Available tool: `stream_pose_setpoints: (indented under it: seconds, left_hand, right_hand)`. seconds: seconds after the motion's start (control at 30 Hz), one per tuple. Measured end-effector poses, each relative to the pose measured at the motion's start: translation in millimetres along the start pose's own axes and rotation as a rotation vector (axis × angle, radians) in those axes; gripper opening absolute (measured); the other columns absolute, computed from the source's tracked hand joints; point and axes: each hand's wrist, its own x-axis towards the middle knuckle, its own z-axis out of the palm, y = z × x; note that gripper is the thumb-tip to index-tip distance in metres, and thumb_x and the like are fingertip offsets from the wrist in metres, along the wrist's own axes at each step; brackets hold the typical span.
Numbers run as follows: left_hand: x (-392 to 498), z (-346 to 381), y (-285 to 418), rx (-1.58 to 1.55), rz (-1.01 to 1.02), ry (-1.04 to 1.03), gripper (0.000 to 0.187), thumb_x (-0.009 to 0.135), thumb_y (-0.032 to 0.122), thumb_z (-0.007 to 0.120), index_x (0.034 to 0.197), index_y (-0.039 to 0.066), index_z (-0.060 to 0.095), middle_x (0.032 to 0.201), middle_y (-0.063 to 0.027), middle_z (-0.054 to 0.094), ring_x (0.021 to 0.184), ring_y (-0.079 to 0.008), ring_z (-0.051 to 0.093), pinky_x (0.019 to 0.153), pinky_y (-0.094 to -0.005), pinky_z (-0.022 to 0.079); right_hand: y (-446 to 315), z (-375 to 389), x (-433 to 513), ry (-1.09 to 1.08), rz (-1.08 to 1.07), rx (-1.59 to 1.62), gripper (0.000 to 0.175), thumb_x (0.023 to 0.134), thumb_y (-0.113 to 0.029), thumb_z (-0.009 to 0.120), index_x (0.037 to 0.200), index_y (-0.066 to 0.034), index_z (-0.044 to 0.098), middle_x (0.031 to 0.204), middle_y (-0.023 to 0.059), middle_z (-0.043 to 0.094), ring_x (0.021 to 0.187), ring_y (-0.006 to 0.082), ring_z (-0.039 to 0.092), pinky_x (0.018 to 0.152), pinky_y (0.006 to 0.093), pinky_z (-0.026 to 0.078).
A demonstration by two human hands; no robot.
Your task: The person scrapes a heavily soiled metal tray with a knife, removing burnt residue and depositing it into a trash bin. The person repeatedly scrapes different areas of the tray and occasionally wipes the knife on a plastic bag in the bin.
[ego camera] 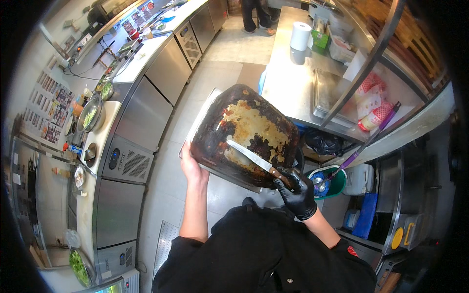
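A scorched baking pan (256, 128), dark with a worn pale patch, lies with its underside up in front of my body. Beneath it shows the rim of a pale metal tray (204, 113). My bare left hand (193, 164) grips the near left edge of the tray and pan. In a black glove, my right hand (298, 194) holds a knife (253, 155) by its wooden handle, the blade lying across the pan's underside and pointing up and left. Whether the gloved fingers also bear on the pan's near right edge, I cannot tell.
A steel worktable (285, 84) stands ahead right, bearing a paper roll (301, 36) and stacked metal trays (329, 91). A mop (351, 157) leans in a green bucket (335, 183) by my right hand. Refrigerated counters (143, 106) line the left. A person (254, 16) stands far ahead.
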Motion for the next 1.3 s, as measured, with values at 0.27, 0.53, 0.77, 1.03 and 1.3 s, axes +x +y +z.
stream_pose_setpoints:
  seconds: [0.27, 0.53, 0.77, 1.03, 1.3]
  left_hand:
    - [3.5, 2.9, 4.9, 0.066, -0.036, 0.003, 0.031, 0.107, 0.029, 0.055, 0.124, 0.005, 0.062, 0.12, -0.0096, 0.07, 0.108, -0.0247, 0.07, 0.093, -0.0418, 0.059]
    - [-0.4, 8.2, 4.2, 0.081, 0.0, -0.019, 0.031, 0.108, 0.03, 0.054, 0.124, 0.004, 0.062, 0.117, -0.0095, 0.071, 0.105, -0.0245, 0.07, 0.091, -0.0418, 0.06]
    - [-6.9, 18.7, -14.1, 0.271, 0.098, 0.004, 0.031, 0.109, 0.029, 0.054, 0.119, 0.001, 0.065, 0.111, -0.009, 0.072, 0.098, -0.0206, 0.07, 0.087, -0.0367, 0.059]
    - [-10.1, 23.5, -15.2, 0.214, 0.085, -0.007, 0.035, 0.111, 0.024, 0.049, 0.123, -0.003, 0.067, 0.116, -0.0096, 0.072, 0.105, -0.0185, 0.068, 0.093, -0.0343, 0.054]
    - [-9.5, 30.6, -13.3, 0.194, 0.067, 0.016, 0.032, 0.111, 0.024, 0.048, 0.122, 0.0, 0.065, 0.113, -0.0087, 0.072, 0.103, -0.0186, 0.069, 0.09, -0.0339, 0.056]
  right_hand:
    - [-1.7, 0.3, 7.1, -0.021, 0.065, 0.023, 0.028, 0.088, -0.006, 0.079, 0.114, 0.0006, 0.073, 0.099, 0.0194, 0.073, 0.088, 0.0364, 0.073, 0.076, 0.0406, 0.058]
    - [2.5, 10.3, 4.6, -0.008, 0.079, 0.105, 0.025, 0.09, -0.004, 0.077, 0.114, 0.0014, 0.072, 0.101, 0.0185, 0.074, 0.09, 0.0318, 0.075, 0.078, 0.0379, 0.058]
    - [3.2, 4.5, 9.7, 0.009, 0.149, 0.175, 0.026, 0.091, 0.0, 0.077, 0.116, 0.003, 0.071, 0.103, 0.0149, 0.073, 0.09, 0.0228, 0.072, 0.081, 0.033, 0.055]
    - [24.4, -16.9, -7.7, 0.039, 0.257, 0.148, 0.023, 0.09, -0.007, 0.078, 0.111, 0.001, 0.071, 0.097, 0.0161, 0.073, 0.083, 0.026, 0.073, 0.076, 0.0352, 0.056]
    - [21.4, -25.3, -12.9, 0.009, 0.17, 0.101, 0.021, 0.088, 0.001, 0.077, 0.107, 0.0048, 0.069, 0.096, 0.0143, 0.072, 0.083, 0.0181, 0.07, 0.076, 0.0314, 0.055]
